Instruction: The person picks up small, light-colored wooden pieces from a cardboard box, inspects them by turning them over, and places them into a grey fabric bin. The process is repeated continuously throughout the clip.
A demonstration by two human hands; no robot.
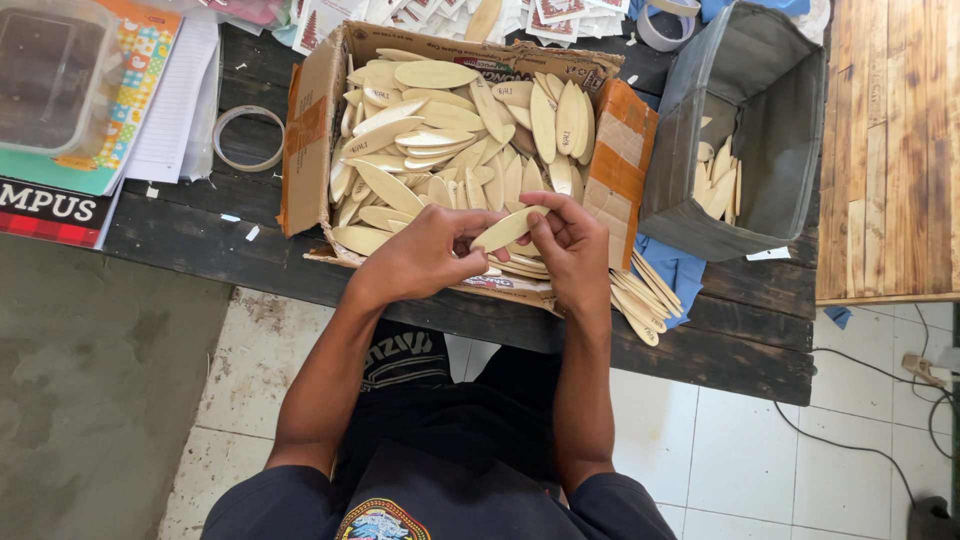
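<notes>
The desk [200, 235] is dark wood and sits across the top of the view. On it stands a big brown box [312, 130] with its flaps open. The box is full of flat, pale wood pieces [430, 140] shaped like long leaves, lying every which way. To the right of the box is a grey bin [770, 150] with a few of the same pieces inside. Between box and bin, at the desk's near edge, a small stack [640, 295] of pieces lies on a blue cloth [685, 270]. On the left are some books [60, 195] and a ring of tape [248, 138].

Both hands meet over the near edge of the box. They hold one wood piece [508, 228] between them. Its long side runs left to right, and the right end tips up a little, away from the person. The left hand [425, 255] is curled, with fingers and thumb pinching the left end. The right hand [570, 245] is curled too, its fingers closed around the right end.
</notes>
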